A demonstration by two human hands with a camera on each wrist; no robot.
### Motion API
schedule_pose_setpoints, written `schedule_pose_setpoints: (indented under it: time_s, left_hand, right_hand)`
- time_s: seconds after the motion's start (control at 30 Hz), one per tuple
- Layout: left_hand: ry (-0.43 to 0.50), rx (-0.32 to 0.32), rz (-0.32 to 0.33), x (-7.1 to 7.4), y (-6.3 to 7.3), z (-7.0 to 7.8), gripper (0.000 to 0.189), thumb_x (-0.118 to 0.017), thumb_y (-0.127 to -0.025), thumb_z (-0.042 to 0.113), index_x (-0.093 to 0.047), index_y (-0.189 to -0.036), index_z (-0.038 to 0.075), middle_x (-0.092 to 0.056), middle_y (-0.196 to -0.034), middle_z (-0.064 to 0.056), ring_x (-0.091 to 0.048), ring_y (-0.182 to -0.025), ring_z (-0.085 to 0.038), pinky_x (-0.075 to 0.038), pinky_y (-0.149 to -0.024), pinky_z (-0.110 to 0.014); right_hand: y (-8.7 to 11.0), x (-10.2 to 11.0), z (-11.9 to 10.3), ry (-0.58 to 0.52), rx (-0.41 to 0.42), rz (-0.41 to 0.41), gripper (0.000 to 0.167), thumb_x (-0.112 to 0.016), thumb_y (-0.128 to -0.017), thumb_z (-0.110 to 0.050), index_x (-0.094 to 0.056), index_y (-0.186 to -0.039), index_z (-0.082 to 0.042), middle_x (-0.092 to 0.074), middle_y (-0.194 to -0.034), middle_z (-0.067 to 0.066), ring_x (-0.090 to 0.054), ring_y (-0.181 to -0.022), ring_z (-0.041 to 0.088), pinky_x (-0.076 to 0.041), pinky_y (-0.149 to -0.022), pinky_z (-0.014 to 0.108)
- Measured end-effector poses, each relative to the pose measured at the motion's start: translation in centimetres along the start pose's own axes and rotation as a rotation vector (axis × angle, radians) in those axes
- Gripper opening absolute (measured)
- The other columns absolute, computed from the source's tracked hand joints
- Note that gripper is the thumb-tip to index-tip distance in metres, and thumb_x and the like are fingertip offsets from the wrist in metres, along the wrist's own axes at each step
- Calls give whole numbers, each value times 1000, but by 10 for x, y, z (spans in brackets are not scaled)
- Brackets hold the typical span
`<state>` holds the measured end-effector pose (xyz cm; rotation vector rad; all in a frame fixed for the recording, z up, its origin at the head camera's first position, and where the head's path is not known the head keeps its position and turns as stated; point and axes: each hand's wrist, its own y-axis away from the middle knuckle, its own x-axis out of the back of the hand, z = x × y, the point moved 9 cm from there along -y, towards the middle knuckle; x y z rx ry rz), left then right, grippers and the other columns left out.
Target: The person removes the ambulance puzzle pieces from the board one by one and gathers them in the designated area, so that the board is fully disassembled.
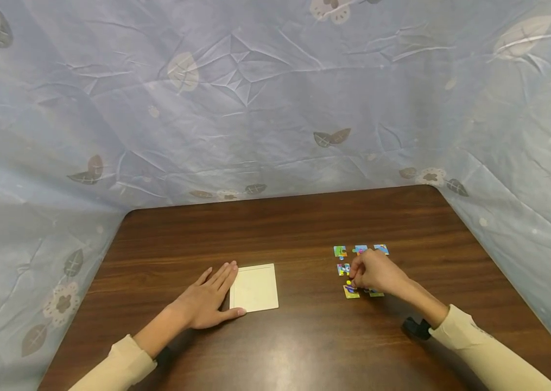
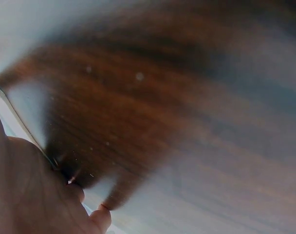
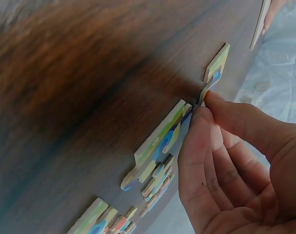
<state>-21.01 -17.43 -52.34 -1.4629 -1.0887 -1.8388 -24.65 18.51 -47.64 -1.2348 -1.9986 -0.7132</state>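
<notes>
My left hand (image 1: 205, 300) lies with straight fingers along the left side of a cream square board (image 1: 254, 288), fingertips at its top left corner and thumb at its lower edge. In the left wrist view, the left hand (image 2: 31, 190) shows beside the board's edge. My right hand (image 1: 378, 271) is over several colourful jigsaw puzzle pieces. Its thumb and index finger pinch at the edge of the lower left puzzle piece (image 1: 352, 293). In the right wrist view, the right hand (image 3: 240, 161) has its fingertips right at this puzzle piece (image 3: 217, 63); the hand hides part of it.
Other puzzle pieces lie in loose rows, among them a green and blue piece (image 1: 340, 251), one at the far right (image 1: 381, 248) and a middle left one (image 1: 343, 269). The brown wooden table (image 1: 265, 228) is bordered by a grey-blue patterned cloth (image 1: 255, 108).
</notes>
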Motion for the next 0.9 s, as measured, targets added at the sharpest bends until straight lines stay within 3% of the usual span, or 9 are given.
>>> schedule_pose_setpoints:
  time_s: [0.43,0.57,0.73,0.9]
  left_hand:
    - [16,-1,2,-1,2,2,108,-31,-98,85,-6,-170,9,-5,-179,-11,-10,-167,-28,-14,-135,-57]
    - [27,2,-10,-1,1,2,108,-32,-98,84,-5,-170,9,-4,-179,-11,-9,-167,-29,-14,-135,-57]
    - [79,10,-15,3,1,-1,108,-37,-97,83,-5,-170,10,-5,-179,-10,-10,-167,-29,-13,-135,-58]
    - [148,8,42,17,4,-9,108,-41,-98,80,-8,-170,7,-7,-179,-14,-12,-166,-33,-15,-134,-60]
  right_hand:
    - [2,-2,0,35,11,45,21,-68,-75,11,-73,-74,-9,-71,-70,-4,-54,-59,5,-45,-55,20]
    - [2,5,0,4,-9,30,16,-72,-83,6,-75,-78,-9,-74,-72,-2,-56,-59,6,-45,-54,21]
    - [2,41,0,-9,-2,98,9,-75,-96,-13,-80,-89,-9,-78,-79,6,-63,-63,10,-48,-53,24]
    - [9,90,-3,61,22,251,17,-73,-101,-31,-80,-104,-16,-80,-96,3,-72,-84,18,-55,-73,33]
